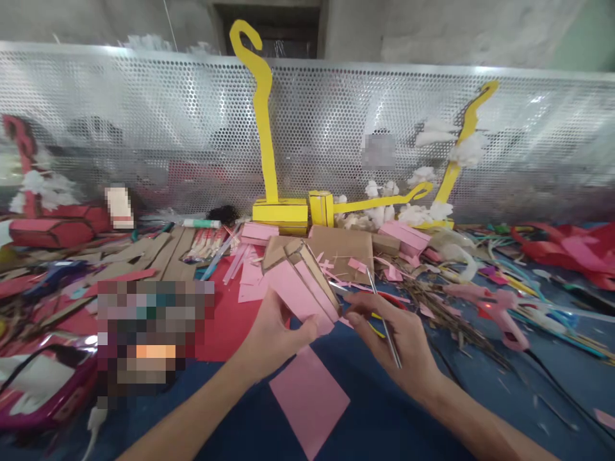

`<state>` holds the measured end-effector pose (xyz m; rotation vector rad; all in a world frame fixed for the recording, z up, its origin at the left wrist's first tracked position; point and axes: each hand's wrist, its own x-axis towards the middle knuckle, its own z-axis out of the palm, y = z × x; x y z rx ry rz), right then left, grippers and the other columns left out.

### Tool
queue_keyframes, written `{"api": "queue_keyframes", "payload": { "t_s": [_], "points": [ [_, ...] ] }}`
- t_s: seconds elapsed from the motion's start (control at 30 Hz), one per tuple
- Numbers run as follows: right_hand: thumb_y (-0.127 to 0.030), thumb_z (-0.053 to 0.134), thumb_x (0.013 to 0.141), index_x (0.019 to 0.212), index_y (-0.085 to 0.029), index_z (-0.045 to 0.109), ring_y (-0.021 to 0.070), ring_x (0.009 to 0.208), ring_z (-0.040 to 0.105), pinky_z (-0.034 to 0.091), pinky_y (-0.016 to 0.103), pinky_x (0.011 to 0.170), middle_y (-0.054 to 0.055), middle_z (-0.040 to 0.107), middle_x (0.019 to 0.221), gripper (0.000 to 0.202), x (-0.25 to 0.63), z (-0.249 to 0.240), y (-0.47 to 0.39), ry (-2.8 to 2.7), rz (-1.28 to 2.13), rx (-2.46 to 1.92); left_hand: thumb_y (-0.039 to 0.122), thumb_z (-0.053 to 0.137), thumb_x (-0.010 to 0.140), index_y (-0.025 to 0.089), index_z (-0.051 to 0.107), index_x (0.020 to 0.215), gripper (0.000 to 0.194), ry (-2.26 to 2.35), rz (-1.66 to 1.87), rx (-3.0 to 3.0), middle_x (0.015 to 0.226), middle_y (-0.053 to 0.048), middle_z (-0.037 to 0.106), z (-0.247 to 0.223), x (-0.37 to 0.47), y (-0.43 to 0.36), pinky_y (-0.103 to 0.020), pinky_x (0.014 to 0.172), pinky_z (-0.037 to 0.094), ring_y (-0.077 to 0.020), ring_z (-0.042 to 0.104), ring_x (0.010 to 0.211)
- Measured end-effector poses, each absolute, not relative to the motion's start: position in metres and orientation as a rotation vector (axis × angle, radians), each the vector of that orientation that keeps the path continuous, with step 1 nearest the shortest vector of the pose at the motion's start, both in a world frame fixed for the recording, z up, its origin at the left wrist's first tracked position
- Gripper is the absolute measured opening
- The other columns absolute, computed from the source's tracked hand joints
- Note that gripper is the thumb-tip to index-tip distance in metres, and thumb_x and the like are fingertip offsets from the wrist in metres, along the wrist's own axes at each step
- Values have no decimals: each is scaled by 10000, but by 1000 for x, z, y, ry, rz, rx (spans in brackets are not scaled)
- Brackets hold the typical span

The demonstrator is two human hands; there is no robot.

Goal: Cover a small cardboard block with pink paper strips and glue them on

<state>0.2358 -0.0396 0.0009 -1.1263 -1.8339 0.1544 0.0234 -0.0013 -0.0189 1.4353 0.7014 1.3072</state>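
Note:
My left hand point(273, 333) is closed around a small cardboard box point(305, 288) with several faces covered in pink paper. The box is tilted, and bare brown cardboard shows on its upper side. Close to the box's right edge, my right hand point(396, 339) is closed with a thin silver metal tool point(384, 320) between its fingers; its exact kind is unclear. The right fingertips are by the box's lower right corner, where contact is hard to make out. Below both hands, a pink paper square point(310, 400) lies on the blue table surface point(384, 422).
Behind stand yellow hook-topped paper pieces point(264, 128) before a perforated metal panel point(336, 115). To the right lies a pink glue gun point(502, 314) with its cord. Red paper point(225, 326), cardboard strips point(163, 256) and pink scraps point(250, 275) crowd the left and middle.

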Motion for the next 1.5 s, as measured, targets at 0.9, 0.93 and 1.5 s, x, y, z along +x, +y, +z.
{"api": "queue_keyframes", "payload": {
  "t_s": [0.9, 0.93, 1.5],
  "points": [
    [-196, 564, 948, 918, -203, 637, 109, 537, 539, 438, 211, 552, -35, 621, 628, 79, 234, -6, -39, -1896, 136, -1160, 165, 740, 749, 195, 583, 1075, 363, 887, 1172, 1573, 1160, -99, 701, -14, 26, -7, -421, 948, 557, -271, 670, 1094],
    [-195, 563, 945, 913, -204, 630, 108, 542, 538, 430, 208, 549, -35, 614, 633, 74, 234, -7, -39, -1889, 149, -1163, 160, 742, 746, 194, 583, 1064, 357, 883, 1175, 1567, 1151, -98, 705, -14, 27, -8, -420, 949, 557, -268, 673, 1088],
    [-163, 477, 971, 875, -239, 482, 136, 648, 621, 461, 245, 633, -14, 695, 768, 123, 242, -9, -40, -1794, 446, -1130, 271, 795, 805, 205, 473, 1337, 625, 758, 1335, 1384, 1244, -99, 677, -35, 20, 12, -421, 1013, 537, -266, 647, 1192]
  ]
}}
